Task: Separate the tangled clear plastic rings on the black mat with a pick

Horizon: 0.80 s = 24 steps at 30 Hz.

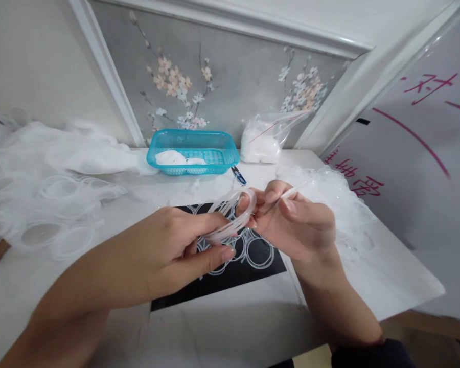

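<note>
A loose coil of translucent white tubing is held above a black mat. My left hand pinches the coil's left side between thumb and fingers. My right hand is at the coil's right edge, its thumb and fingers closed on a thin pale end of the strand that points up to the right. Several white rings of similar tubing lie on the black mat under the hands. Part of the coil is hidden behind the fingers.
A blue basket with white pieces stands at the back, beside a clear bag of white material. Small dark snips lie before them. Bagged coils spread over the left; more clear plastic lies right. A whiteboard stands right.
</note>
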{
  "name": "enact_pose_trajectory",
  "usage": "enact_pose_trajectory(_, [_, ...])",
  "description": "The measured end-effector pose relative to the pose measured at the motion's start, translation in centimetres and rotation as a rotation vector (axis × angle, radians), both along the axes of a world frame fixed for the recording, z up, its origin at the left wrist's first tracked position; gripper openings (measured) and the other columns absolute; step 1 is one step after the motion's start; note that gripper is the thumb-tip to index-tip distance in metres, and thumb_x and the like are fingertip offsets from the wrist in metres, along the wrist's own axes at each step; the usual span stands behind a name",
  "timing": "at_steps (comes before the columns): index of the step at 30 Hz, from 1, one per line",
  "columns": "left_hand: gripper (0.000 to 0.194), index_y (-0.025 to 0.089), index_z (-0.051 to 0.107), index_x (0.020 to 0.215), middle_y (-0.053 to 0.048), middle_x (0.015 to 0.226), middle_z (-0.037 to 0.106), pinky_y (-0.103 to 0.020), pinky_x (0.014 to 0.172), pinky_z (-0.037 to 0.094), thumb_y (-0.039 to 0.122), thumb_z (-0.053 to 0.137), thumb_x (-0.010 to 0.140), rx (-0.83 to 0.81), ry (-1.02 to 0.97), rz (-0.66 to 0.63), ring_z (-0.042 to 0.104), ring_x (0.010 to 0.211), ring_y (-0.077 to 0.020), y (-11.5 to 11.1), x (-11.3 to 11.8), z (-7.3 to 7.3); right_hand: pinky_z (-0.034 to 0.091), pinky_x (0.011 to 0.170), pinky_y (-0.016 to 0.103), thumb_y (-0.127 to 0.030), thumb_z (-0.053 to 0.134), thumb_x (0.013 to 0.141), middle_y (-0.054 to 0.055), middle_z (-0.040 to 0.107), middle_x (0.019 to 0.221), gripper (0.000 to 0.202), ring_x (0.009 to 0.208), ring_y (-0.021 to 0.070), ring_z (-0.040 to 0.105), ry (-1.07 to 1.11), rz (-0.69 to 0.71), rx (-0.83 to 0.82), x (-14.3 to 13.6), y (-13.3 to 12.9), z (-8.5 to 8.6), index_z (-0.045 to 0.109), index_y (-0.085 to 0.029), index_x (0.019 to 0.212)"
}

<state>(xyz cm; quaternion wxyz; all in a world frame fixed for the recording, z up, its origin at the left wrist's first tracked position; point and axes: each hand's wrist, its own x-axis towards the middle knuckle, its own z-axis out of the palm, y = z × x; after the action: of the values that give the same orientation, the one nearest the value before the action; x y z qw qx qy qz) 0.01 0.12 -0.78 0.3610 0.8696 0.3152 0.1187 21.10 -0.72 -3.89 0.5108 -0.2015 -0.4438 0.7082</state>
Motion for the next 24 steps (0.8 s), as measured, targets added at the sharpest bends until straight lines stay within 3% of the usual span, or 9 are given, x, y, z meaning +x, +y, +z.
enact_pose_trajectory(10, [0.027, 0.020, 0.058, 0.077, 0.005, 0.061, 0.058, -0.020, 0.047, 0.032, 0.038, 0.049, 0.096, -0.003, 0.008, -0.033, 0.050, 0.050, -0.0077, 0.06, 0.28, 0.20, 0.056, 0.071, 0.037, -0.040, 0.076, 0.071, 0.000, 0.073, 0.089, 0.014, 0.068, 0.0167, 0.065, -0.031, 0.035, -0.007, -0.02, 0.41, -0.12, 0.072, -0.027, 0.077])
enact_pose_trajectory(16, [0.029, 0.020, 0.058, 0.076, 0.005, 0.061, 0.059, -0.020, 0.048, 0.032, 0.039, 0.048, 0.096, -0.010, 0.051, -0.011, 0.052, 0.052, -0.0080, 0.01, 0.29, 0.25, 0.053, 0.066, 0.027, -0.031, 0.074, 0.075, -0.003, 0.074, 0.083, 0.004, 0.064, 0.0120, 0.063, 0.059, 0.046, -0.002, -0.30, 0.31, 0.00, 0.075, -0.029, 0.077])
enact_pose_trajectory(24, [0.029, 0.020, 0.058, 0.077, 0.004, 0.062, 0.061, -0.020, 0.048, 0.032, 0.039, 0.049, 0.096, -0.013, 0.041, -0.021, 0.053, 0.053, -0.0091, 0.06, 0.27, 0.07, 0.055, 0.068, 0.032, -0.036, 0.077, 0.073, -0.001, 0.071, 0.079, 0.010, 0.065, 0.0139, 0.062, -0.003, 0.050, -0.001, 0.05, 0.58, -0.18, 0.073, -0.028, 0.078])
